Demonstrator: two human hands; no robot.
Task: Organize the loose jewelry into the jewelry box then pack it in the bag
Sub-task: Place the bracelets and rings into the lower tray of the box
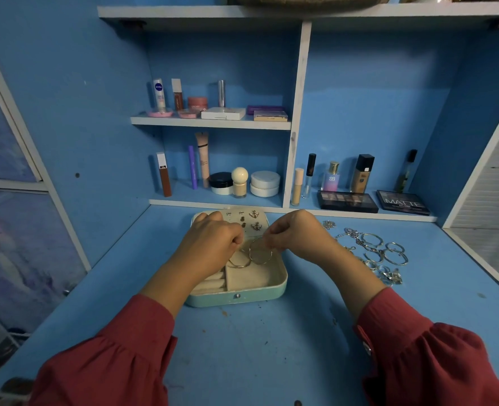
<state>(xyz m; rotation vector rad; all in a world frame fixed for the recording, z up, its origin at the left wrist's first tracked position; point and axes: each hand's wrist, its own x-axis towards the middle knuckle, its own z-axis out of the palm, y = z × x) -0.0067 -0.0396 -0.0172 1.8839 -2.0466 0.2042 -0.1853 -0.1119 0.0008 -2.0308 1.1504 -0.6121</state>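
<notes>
A mint-green jewelry box (236, 297) lies open on the blue desk, its cream lid (233, 219) laid back and holding several small earrings. My right hand (296, 232) pinches a thin silver bangle (260, 252) above the box's back compartment. A second bangle (239, 261) lies in that compartment. My left hand (213, 235) hovers with curled fingers over the box's left side; whether it holds anything is hidden. Loose silver bracelets, chains and rings (374, 253) lie in a heap on the desk to the right of the box. No bag is in view.
Behind the box, shelves carry cosmetics: eyeshadow palettes (347, 201), bottles (362, 174), jars (264, 183) and tubes. A white divider (296, 118) splits the shelving. The desk's right edge (476, 253) runs close past the jewelry heap.
</notes>
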